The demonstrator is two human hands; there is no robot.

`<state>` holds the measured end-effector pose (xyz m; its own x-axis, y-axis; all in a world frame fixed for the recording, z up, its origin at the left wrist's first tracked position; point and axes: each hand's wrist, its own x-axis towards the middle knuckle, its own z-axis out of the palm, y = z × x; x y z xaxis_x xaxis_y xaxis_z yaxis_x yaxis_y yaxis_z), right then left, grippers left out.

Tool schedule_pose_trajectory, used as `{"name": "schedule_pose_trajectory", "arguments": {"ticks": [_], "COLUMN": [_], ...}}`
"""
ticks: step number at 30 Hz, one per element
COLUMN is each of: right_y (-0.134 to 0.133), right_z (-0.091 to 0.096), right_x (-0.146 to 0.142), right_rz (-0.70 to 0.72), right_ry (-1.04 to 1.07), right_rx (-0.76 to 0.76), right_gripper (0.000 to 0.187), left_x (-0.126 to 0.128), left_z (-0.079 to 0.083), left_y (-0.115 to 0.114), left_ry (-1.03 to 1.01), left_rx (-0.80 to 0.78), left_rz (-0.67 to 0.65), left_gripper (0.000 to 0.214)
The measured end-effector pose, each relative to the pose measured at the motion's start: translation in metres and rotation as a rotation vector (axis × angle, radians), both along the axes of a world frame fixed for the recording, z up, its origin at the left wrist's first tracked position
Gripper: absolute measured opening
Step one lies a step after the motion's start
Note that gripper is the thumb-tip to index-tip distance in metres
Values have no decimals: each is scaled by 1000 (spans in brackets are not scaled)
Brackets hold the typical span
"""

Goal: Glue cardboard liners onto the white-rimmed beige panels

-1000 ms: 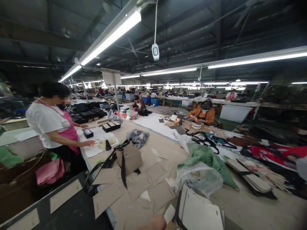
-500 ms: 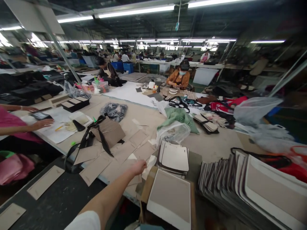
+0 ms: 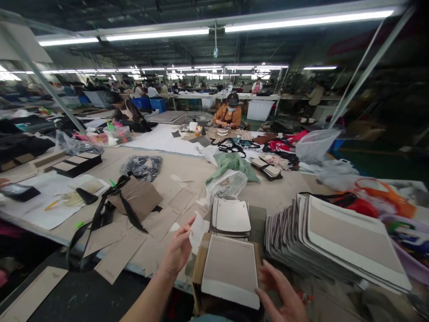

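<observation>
Observed: the left hand has its fingers clamped on a thin white sheet; the right hand has its fingers apart. The pale panel lies at the left's four o'clock and the right's nine (contact unclear), right nearer, long axis apparently twelve-to-six. At its twelve, a card stack occupies the tabletop.

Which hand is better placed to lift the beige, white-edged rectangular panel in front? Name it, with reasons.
Right, most likely: the right hand looks empty, open at the right side of the panel, while the left hand pinches a thin white sheet.
</observation>
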<state>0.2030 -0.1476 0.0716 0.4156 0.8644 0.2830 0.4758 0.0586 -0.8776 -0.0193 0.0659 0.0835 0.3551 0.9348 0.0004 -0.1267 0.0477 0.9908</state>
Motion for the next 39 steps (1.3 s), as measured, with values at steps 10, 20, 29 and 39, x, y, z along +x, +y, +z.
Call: {"name": "schedule_pose_trajectory", "arguments": {"ticks": [10, 20, 29, 39], "right_y": [62, 54, 36, 58], "right_z": [33, 12, -22, -57], "right_x": [-47, -23, 0, 11], "right_rz": [238, 85, -89, -209], "right_ry": [-309, 764, 737, 65], "right_rx": [54, -110, -178, -336], "right_gripper": [52, 26, 30, 38], "left_x": [50, 46, 29, 35], "left_z": [-9, -27, -56, -81], "left_y": [-75, -66, -59, -28], "left_ry": [-28, -50, 78, 659], "left_rx": [-9, -225, -443, 137], "left_rz": [-34, -411, -368, -144], "left_gripper": [23, 65, 40, 26]}}
